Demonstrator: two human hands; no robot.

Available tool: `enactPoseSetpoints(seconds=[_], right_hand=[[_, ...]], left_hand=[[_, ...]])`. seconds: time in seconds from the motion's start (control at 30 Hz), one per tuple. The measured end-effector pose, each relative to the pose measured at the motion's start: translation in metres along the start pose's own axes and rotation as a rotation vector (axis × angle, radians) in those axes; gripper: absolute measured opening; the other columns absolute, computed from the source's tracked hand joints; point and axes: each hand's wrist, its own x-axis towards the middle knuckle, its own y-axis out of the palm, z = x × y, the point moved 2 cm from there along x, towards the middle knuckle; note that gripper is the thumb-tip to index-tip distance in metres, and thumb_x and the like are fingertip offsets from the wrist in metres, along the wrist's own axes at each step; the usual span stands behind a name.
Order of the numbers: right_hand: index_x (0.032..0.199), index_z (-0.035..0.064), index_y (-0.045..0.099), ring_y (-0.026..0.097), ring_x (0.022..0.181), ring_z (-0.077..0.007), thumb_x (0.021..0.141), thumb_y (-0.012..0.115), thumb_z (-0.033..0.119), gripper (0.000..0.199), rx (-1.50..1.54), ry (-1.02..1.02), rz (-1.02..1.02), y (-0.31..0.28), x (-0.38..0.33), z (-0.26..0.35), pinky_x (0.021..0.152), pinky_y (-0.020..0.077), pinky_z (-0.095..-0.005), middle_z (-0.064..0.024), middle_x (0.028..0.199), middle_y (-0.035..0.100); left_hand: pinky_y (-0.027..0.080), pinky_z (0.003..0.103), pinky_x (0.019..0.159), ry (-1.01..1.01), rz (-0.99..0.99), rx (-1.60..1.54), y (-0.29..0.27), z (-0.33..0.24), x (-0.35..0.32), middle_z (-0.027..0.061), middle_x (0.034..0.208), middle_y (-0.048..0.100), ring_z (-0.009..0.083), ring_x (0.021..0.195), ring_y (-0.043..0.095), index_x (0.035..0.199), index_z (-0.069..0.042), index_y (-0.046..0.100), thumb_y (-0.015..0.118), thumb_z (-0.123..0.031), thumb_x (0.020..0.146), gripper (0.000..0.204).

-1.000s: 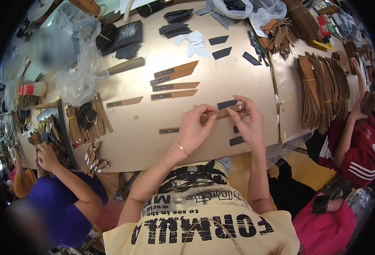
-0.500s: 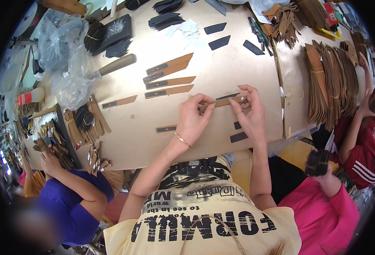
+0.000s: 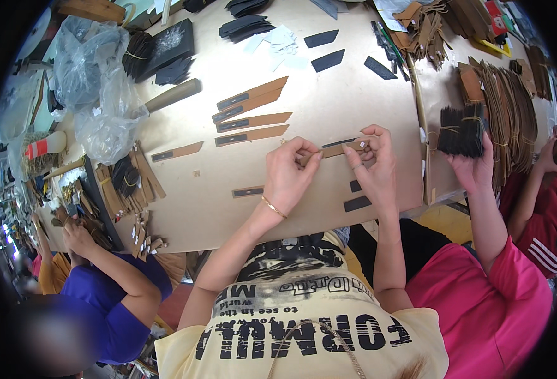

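Both hands, left [image 3: 289, 172] and right [image 3: 374, 165], pinch the thin tan cardboard strip with its black insert [image 3: 340, 148] (grip fingertip-tight), so uneven pull could buckle it.

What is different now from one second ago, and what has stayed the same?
A co-worker's hand in a pink sleeve has come in at the right and holds a black bundle over the table. The left hand and right hand still pinch the same brown strip at its ends. The finished strips lie as before.
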Motion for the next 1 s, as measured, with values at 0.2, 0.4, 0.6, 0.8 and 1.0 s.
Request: enactPoseSetpoints(seconds=[0.2, 0.4, 0.6, 0.8, 1.0], right_hand=[[0.114, 0.0048, 0.049, 0.052, 0.07, -0.0071, 0.085, 0.072, 0.004, 0.037, 0.015, 0.015, -0.015, 0.002, 0.0, 0.0, 0.065, 0.0424, -0.0222, -0.0012, 0.078, 0.063], [0.109, 0.0041, 0.048, 0.054, 0.069, -0.0075, 0.086, 0.071, 0.004, 0.033, -0.019, -0.025, -0.055, 0.006, -0.003, 0.0, 0.065, 0.043, -0.0224, -0.0025, 0.077, 0.063], [0.108, 0.0013, 0.048, 0.06, 0.068, -0.0174, 0.086, 0.069, 0.002, 0.03, -0.028, -0.029, -0.067, 0.009, -0.005, -0.002, 0.063, 0.0497, -0.0307, -0.0086, 0.079, 0.059], [0.107, 0.0006, 0.048, 0.061, 0.067, -0.0193, 0.085, 0.07, 0.002, 0.03, -0.043, -0.041, -0.076, 0.01, -0.006, -0.005, 0.062, 0.0498, -0.0322, -0.0097, 0.082, 0.058], [0.106, 0.0007, 0.048, 0.062, 0.068, -0.0199, 0.084, 0.07, 0.002, 0.031, -0.038, -0.044, -0.087, 0.011, -0.005, -0.005, 0.062, 0.0503, -0.0335, -0.0099, 0.084, 0.058]], left_hand=[[0.044, 0.018, 0.047, 0.007, -0.01, 0.003, 0.001, 0.0, 0.001, 0.0022, 0.065, 0.064, 0.0023, 0.054, 0.055, 0.086, 0.005, 0.067, 0.071, -0.005, 0.086, 0.011], [0.045, 0.018, 0.049, -0.004, -0.049, -0.002, 0.002, 0.001, 0.001, 0.0024, 0.066, 0.066, 0.0026, 0.056, 0.056, 0.086, 0.005, 0.069, 0.071, -0.004, 0.085, 0.009], [0.045, 0.019, 0.049, -0.042, -0.062, -0.036, 0.002, 0.002, 0.002, 0.0026, 0.067, 0.066, 0.0024, 0.055, 0.056, 0.086, 0.005, 0.069, 0.07, -0.004, 0.085, 0.009], [0.045, 0.02, 0.049, -0.024, -0.063, 0.027, 0.003, 0.003, 0.003, 0.0034, 0.07, 0.066, 0.0034, 0.055, 0.056, 0.088, 0.004, 0.07, 0.07, -0.004, 0.085, 0.008], [0.052, 0.032, 0.061, 0.437, -0.201, 0.396, 0.02, 0.0, -0.011, 0.0107, 0.097, 0.058, 0.0206, 0.073, 0.063, 0.098, -0.001, 0.068, 0.07, 0.0, 0.08, 0.018]])
